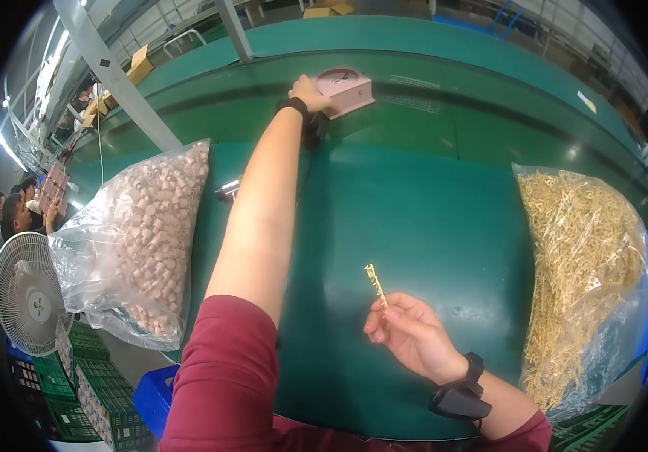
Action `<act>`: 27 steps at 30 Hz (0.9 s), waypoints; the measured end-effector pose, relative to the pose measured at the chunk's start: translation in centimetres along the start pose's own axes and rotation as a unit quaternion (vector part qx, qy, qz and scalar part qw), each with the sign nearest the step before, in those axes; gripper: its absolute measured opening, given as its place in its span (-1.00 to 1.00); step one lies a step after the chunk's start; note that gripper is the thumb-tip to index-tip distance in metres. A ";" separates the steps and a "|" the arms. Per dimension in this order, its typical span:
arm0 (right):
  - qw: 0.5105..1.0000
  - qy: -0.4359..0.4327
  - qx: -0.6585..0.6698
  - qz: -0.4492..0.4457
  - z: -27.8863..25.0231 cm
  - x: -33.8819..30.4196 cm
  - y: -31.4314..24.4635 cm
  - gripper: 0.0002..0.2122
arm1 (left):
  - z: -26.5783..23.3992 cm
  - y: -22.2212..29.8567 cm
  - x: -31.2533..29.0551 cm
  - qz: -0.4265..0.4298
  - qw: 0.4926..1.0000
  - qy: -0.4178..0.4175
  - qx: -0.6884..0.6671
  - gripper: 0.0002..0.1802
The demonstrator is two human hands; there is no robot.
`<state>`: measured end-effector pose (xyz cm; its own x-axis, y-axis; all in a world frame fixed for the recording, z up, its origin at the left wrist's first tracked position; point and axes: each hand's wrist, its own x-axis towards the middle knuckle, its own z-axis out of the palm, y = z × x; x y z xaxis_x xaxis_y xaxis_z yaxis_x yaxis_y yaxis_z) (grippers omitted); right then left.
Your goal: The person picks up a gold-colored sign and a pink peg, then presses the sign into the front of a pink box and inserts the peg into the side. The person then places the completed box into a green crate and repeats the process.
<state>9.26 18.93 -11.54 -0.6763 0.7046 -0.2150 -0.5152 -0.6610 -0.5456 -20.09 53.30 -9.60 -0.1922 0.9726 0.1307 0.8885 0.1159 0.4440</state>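
My left arm stretches far out to the green conveyor belt (444, 124). There, my left hand (309, 95) grips the left side of a pink box-shaped piece (354, 99) with a round, dark-edged face on top. Part of that grip is hidden behind the hand. Nearer to me, above the green work surface (399, 218), my right hand (418, 339) pinches a thin gold strip (376, 285) between thumb and fingers. The strip has a jagged, cut-out outline and points up and away from me.
A clear bag of small pink cylindrical pieces (154, 233) stands at left, beside a fan (30, 294). Another bag, full of gold cut-out pieces (576, 271), lies at right. A small metallic tool (227, 190) lies behind my left forearm. A grey post (117, 75) rises at left; people sit beyond.
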 end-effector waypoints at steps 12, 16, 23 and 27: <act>0.952 0.019 -0.246 -0.183 3.1 -4.5 2.5 -0.94 | -10.3 7.9 -21.7 0.294 0.925 0.241 -0.003 0.12; 0.745 0.045 -0.527 -0.405 5.6 -7.5 3.8 -0.94 | -11.9 9.0 -33.7 0.317 0.920 0.226 -0.050 0.13; 0.672 0.056 -0.496 -0.548 8.1 -10.2 7.9 -0.90 | -11.3 10.2 -45.4 0.269 0.945 0.170 -0.069 0.14; 0.634 0.063 -0.545 -0.545 7.6 -10.6 7.4 -0.90 | -10.8 9.3 -46.8 0.269 0.939 0.188 -0.101 0.10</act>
<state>8.65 4.57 -7.16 -0.1478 0.6497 0.7457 0.0765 0.7592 -0.6464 -7.36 6.69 -1.98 0.0945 0.7352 0.6713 0.8096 -0.4491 0.3780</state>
